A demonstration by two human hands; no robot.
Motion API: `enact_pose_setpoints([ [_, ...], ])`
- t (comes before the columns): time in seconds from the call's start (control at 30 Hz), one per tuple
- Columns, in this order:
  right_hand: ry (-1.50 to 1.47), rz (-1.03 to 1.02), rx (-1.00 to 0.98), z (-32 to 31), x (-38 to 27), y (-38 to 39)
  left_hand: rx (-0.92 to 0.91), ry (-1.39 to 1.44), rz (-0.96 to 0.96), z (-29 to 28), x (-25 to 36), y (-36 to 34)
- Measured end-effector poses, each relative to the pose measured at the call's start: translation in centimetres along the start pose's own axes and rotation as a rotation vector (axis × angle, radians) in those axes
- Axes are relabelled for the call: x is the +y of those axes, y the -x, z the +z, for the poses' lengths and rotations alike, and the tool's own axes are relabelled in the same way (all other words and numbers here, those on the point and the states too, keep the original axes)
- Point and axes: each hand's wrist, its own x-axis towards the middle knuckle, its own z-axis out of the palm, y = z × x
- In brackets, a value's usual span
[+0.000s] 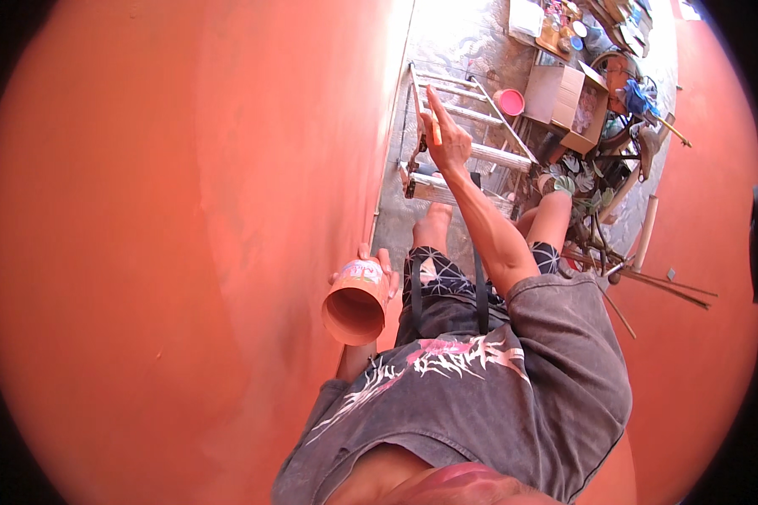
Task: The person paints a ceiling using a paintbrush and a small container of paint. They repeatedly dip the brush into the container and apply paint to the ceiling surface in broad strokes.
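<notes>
In my left hand (386,263) is a round paint can (355,290) with a printed label, its inside coated orange. The can's mouth is turned toward me, and my fingers wrap around its far side, close to the orange wall (227,236) on the left. My right hand (449,143) is raised in front of me, above a metal ladder (501,157). Its fingers are stretched out, one of them pointing away from me. A small orange streak shows by these fingers; I cannot make out what it is.
On the grey floor beyond the ladder stands a pink-filled tub (509,103). An opened cardboard box (556,97) and piled clutter lie at the far right, with poles and sticks (646,233) leaning nearer me. Another orange wall (699,185) runs along the right.
</notes>
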Motion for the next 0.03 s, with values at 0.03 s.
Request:
enact_pose_setpoints([
  [0.03,-0.001,0.001,-0.004,-0.17,-0.39,-0.14,0.004,-0.009,0.007,0.19,0.28,-0.17],
])
